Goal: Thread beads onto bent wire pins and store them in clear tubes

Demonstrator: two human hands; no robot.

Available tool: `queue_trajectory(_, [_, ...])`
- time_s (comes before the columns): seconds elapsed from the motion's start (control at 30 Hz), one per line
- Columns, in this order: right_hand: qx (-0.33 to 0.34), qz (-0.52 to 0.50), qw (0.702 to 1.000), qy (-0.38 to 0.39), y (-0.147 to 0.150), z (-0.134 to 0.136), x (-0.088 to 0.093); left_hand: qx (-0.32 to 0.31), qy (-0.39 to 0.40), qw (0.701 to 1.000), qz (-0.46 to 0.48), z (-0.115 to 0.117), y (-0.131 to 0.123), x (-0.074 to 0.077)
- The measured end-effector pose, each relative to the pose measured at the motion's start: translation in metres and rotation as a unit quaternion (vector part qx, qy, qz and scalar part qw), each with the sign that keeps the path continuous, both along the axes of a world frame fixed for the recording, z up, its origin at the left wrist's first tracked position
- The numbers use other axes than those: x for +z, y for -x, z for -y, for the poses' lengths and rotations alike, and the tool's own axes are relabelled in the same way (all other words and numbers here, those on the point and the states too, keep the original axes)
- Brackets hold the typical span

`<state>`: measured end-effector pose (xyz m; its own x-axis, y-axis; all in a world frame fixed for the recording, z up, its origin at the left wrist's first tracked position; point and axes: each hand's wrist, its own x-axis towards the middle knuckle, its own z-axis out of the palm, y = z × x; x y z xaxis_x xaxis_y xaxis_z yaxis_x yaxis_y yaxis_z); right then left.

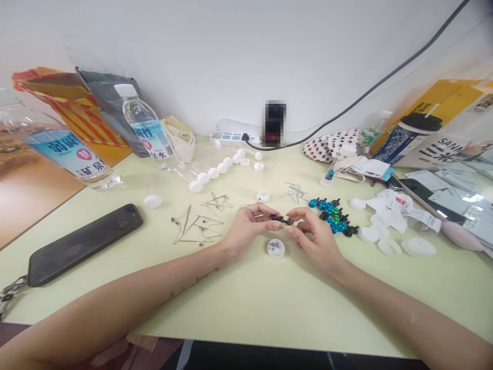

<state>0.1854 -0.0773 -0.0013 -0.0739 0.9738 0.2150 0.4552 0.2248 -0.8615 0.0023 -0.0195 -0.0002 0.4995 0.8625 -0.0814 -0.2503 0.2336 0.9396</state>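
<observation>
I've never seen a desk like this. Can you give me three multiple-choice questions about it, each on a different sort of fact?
1. What are the left hand and right hand doing?
A) resting flat on the desk
B) pinching a small dark piece between their fingertips
C) holding a water bottle

2. Where is the white plastic bottle cap with tiny parts in it?
A) just in front of the hands
B) on the phone
C) beside the power strip

3. What colours are the beaded pieces right of the hands?
A) red and yellow
B) white and pink
C) blue, green and black

Answers:
1 B, both sets of fingertips meet on it.
2 A, it sits on the desk just below them in view.
3 C, the cluster shows those three.
</observation>
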Motion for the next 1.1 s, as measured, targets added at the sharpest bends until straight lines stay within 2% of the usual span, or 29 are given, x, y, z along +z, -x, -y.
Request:
queue_trajectory(0.5, [0.003,0.031,1.000,0.001,0.0006,0.0005,0.0024,-0.007,-0.003,1.000,-0.010,0.0024,-0.0001,0.0022])
queue_trajectory(1.1, [-0.005,-0.010,1.000,0.002,0.0011,0.0014,-0.0011,0.000,-0.007,1.000,-0.014,0.0020,0.0004,0.0023])
